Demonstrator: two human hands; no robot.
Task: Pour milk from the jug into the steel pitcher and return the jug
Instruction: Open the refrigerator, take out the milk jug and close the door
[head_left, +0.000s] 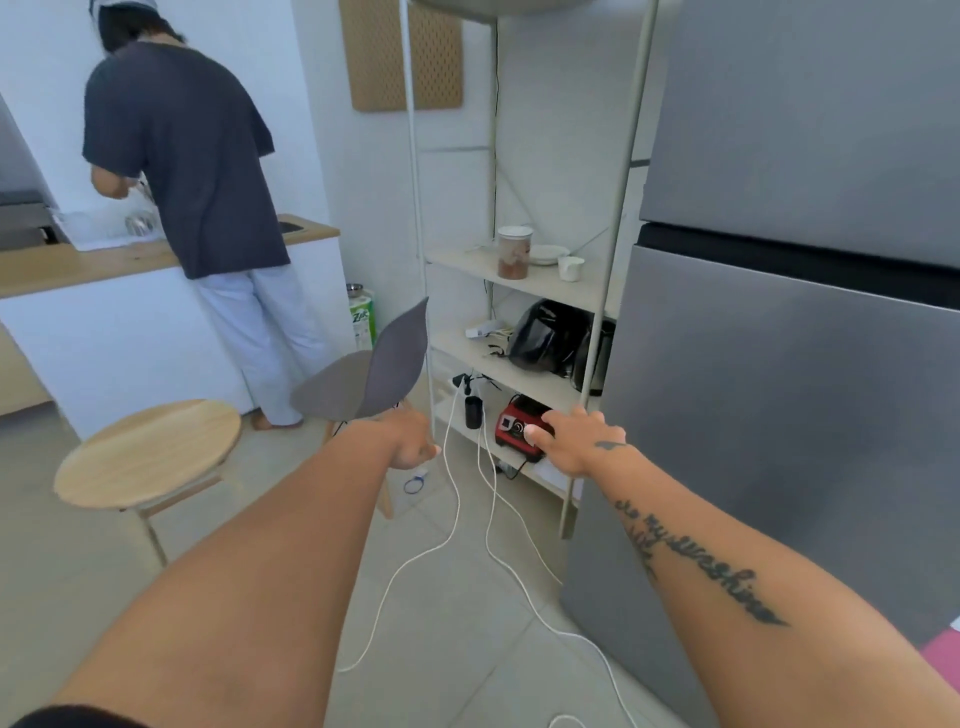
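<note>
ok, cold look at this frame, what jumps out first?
Two bare forearms stretch forward from the bottom edge, the left hand and right hand both empty, over white cables trailing across the tiled floor. The steel fridge fills the right side, with an open shelf unit beside it. At upper left, a second person works at the counter, back turned.

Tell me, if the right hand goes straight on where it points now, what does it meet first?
Probably the shelf post or the red appliance on the bottom shelf just beyond the right hand; depth is unclear.
</note>
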